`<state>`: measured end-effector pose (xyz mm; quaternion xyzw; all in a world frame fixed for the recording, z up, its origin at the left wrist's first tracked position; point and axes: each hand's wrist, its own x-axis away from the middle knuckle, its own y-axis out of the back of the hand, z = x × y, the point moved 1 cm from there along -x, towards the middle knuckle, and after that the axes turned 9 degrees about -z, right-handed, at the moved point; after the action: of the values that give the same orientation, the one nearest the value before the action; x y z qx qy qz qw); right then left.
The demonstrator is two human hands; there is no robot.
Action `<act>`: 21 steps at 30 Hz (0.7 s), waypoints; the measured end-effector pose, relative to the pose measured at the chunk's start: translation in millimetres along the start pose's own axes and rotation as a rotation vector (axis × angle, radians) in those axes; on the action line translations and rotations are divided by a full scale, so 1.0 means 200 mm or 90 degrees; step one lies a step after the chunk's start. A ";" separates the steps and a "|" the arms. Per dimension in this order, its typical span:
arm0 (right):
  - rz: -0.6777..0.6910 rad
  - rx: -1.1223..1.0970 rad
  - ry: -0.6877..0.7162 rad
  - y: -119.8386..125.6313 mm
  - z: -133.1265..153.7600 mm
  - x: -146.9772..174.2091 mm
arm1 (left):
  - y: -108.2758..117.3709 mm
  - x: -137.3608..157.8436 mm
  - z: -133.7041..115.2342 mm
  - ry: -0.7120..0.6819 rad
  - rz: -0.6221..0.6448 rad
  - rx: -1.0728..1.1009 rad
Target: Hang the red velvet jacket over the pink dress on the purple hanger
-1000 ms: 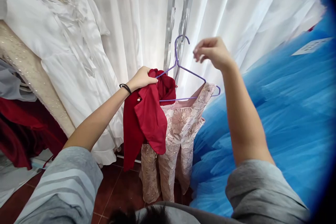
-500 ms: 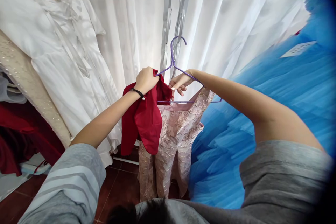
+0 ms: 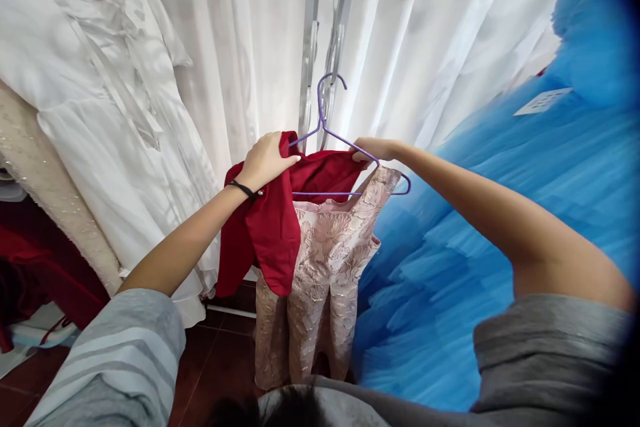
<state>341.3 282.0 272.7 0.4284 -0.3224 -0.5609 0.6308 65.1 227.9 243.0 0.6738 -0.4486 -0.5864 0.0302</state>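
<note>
A purple hanger [image 3: 321,121] hangs by its hook from a metal rack and carries a pink brocade garment [image 3: 327,240] with a strap over its right end. A red jacket [image 3: 273,233] covers the hanger's left shoulder, and its back stretches behind the hanger toward the right. My left hand [image 3: 267,159] grips the jacket at the left shoulder. My right hand [image 3: 373,147] is closed on the jacket's edge behind the hanger's right arm; some of its fingers are hidden by cloth and hanger.
Left of the garment hangs a white dress [image 3: 105,120], beside a beige sequined one [image 3: 55,193]. A large blue tulle gown [image 3: 450,267] fills the right side. White curtains [image 3: 400,47] and metal rack posts [image 3: 313,33] stand behind; dark red floor tiles [image 3: 210,360] show below.
My right hand has moved right and pulled the red jacket across behind the hanger. My left hand stays on the jacket's left shoulder. The view has shifted slightly.
</note>
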 end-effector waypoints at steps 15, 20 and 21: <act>-0.320 0.193 0.034 0.05 -0.55 0.40 | -0.03 0.15 0.11 -0.037 -0.002 -0.079; -0.188 0.025 -0.015 -0.16 -0.63 0.42 | -0.03 0.11 0.11 -0.051 0.028 -0.148; -0.242 0.011 -0.043 -0.10 -0.60 0.44 | -0.02 0.11 0.10 -0.055 0.033 -0.161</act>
<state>453.5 217.2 197.7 0.4679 -0.2616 -0.6812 0.4986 48.2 225.8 218.4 0.6269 -0.3894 -0.6658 0.1103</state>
